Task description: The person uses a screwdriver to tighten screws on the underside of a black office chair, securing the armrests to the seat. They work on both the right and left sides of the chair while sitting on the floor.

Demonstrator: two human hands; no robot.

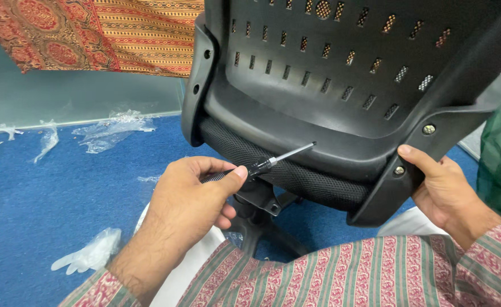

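We see the left hand [190, 190] closed around a black-handled screwdriver [264, 165], its tip touching the lower edge of the black chair back [318, 85]. The right hand [441, 185] grips this back's corner bracket [401, 170].

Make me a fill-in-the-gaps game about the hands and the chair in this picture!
1. The left hand holds a ____ with a black handle.
2. The right hand grips the chair's black ____ bracket.
3. The floor is covered in ____ carpet.
4. Bits of clear ____ wrap lie on the floor.

Missing words: screwdriver; plastic; blue; plastic
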